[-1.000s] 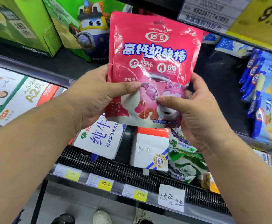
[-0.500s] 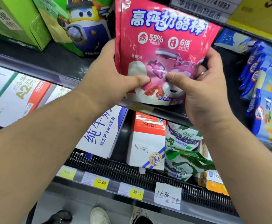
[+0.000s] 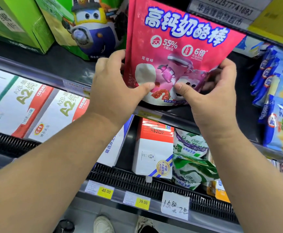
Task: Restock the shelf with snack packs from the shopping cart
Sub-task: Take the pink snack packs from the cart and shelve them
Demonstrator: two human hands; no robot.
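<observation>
A pink snack pack [image 3: 179, 47] with white lettering and a cartoon figure stands upright, its bottom edge resting on the dark upper shelf [image 3: 56, 58]. My left hand [image 3: 117, 86] grips its lower left side, thumb on the front. My right hand [image 3: 211, 88] grips its lower right side the same way. The pack's top edge runs out of view. The shopping cart is not in view.
Green cartons [image 3: 14, 22] and a cartoon-printed box [image 3: 90, 29] stand left of the pack. Blue packets [image 3: 278, 98] hang at the right. Below are white milk cartons [image 3: 41, 111], a red-topped carton [image 3: 154, 148], green-white bags [image 3: 191, 163] and price tags [image 3: 105, 191]. Shoes [image 3: 103, 224] show on the floor.
Both hands have carried the pink pack up and forward from in front of the shelves, and its bottom now rests on the upper shelf.
</observation>
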